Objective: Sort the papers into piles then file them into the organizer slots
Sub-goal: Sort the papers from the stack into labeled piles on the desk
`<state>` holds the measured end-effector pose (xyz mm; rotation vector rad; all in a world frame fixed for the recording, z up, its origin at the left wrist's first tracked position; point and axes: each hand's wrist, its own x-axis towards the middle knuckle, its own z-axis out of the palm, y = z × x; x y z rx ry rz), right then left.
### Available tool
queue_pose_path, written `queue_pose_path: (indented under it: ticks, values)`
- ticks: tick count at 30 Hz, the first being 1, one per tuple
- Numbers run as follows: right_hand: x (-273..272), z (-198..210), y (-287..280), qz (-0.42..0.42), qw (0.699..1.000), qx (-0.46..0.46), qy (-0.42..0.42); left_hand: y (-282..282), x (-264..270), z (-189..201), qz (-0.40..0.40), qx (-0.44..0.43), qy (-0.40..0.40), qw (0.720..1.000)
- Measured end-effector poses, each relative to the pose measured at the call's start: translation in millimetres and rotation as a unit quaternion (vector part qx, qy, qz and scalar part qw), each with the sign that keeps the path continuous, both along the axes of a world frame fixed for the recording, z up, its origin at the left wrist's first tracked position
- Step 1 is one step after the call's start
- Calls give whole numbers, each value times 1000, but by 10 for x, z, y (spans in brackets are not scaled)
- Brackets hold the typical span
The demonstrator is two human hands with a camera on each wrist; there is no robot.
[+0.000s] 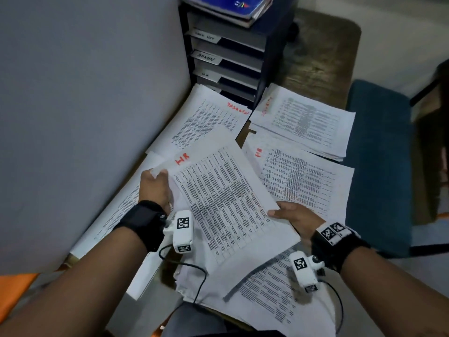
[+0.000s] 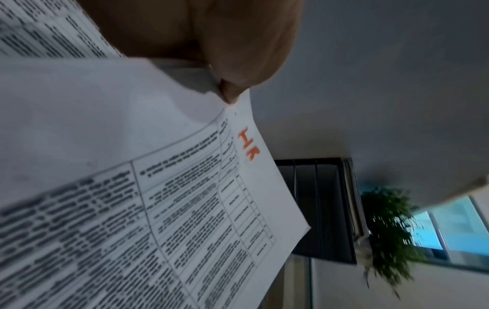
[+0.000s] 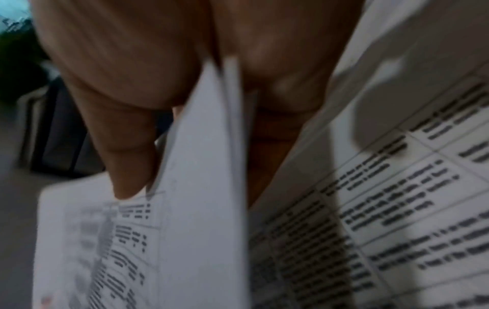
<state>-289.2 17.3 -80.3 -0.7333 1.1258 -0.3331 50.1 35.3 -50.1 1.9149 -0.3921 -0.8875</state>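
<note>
Nearest, at six o'clock: loose white printed sheets lying spread over the person's lap edge.

Left hand, at nine o'clock of the held sheet: fingers curled, pinching its top corner.

Right hand, at four o'clock of the same sheet: thumb on top, fingers beneath, gripping its edge.

Held item: white printed table sheet marked "HR" in red, raised above the table papers, tilted.

Right of it, at two o'clock: flat white pile also marked "HR" on the brown wooden table.

Beyond: two more white piles with red headings.

Farthest, at twelve o'clock: black tiered organizer with labelled slots, blue-covered books on top.
</note>
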Motion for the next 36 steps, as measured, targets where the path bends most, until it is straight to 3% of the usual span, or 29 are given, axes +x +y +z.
queue_pose_path:
  ticks: [3,7,11,14,16,20,22,25,26,28,31,36]
  values:
    - [-135,-41,-83,-98,994,12,-48,-191,71,-1,45,50,17,998]
    - [-184,-41,-166,-197,978,10,-69,-511,-62,47,34,58,37,997]
    - [-296,-105,-316,-195,970,-65,133,-698,-518,104,-84,45,99,990]
    - [-573,16,-505,-142,921,-141,333,-720,-706,49,-146,23,184,972]
    - [-819,76,-632,-127,897,-155,394,-709,-754,29,-210,39,174,961]
    - [-1171,136,-733,-120,888,-165,412,-585,-668,38,-343,105,56,932]
    - [-1256,84,-752,-103,876,-164,442,-465,-563,-12,-430,151,-49,889]
    - [-1282,-63,-764,-120,855,-145,483,-232,-455,-48,-584,241,-256,731]
    - [-1263,-83,-760,-113,843,-136,508,-137,-437,-61,-609,263,-280,694]
    - [-1217,-87,-750,-86,803,-137,573,60,-411,-89,-633,289,-282,661]
    - [-1064,-12,-654,-45,772,-244,585,321,-384,-154,-628,299,-271,665]
    - [-525,101,-334,38,837,-353,417,448,-372,-206,-594,288,-236,713]
